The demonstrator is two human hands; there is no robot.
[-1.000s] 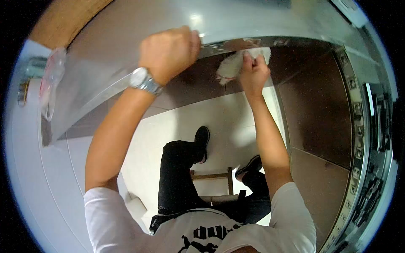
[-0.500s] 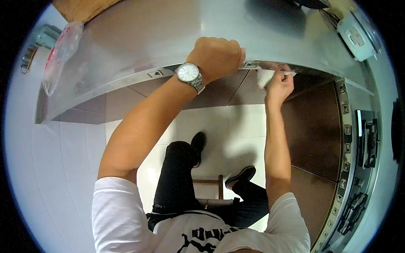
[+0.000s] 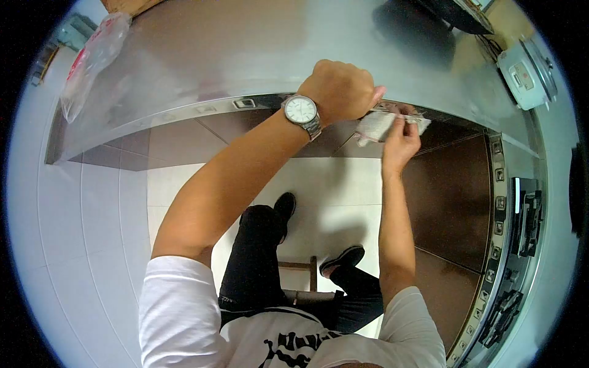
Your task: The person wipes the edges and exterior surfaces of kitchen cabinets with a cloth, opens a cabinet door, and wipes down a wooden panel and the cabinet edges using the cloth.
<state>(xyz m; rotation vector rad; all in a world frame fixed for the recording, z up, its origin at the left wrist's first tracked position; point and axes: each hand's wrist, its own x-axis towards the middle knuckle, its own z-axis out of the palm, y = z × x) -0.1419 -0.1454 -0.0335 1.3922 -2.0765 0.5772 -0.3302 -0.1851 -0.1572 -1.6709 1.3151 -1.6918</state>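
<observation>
My left hand (image 3: 343, 91) is a closed fist, wearing a silver watch (image 3: 300, 110) on its wrist. It rests at the front edge of the metal counter (image 3: 233, 55); whatever its fingers hold is hidden. My right hand (image 3: 402, 142) pinches a white cloth (image 3: 375, 127) just below that edge. The cloth hangs on both sides of the fingertips, close to the patterned edge strip (image 3: 244, 103) and in front of the brown cabinet panels.
A clear plastic bag (image 3: 92, 61) lies at the counter's left end. A dark pan (image 3: 460, 13) and a pale green appliance (image 3: 524, 75) are at the upper right. Black stove parts (image 3: 527, 214) line the right counter. A wooden stool (image 3: 313, 273) is below me.
Both hands have moved right along the counter edge, the left one further, so they are closer together. The cloth has shifted right with my right hand. The view has turned slightly.
</observation>
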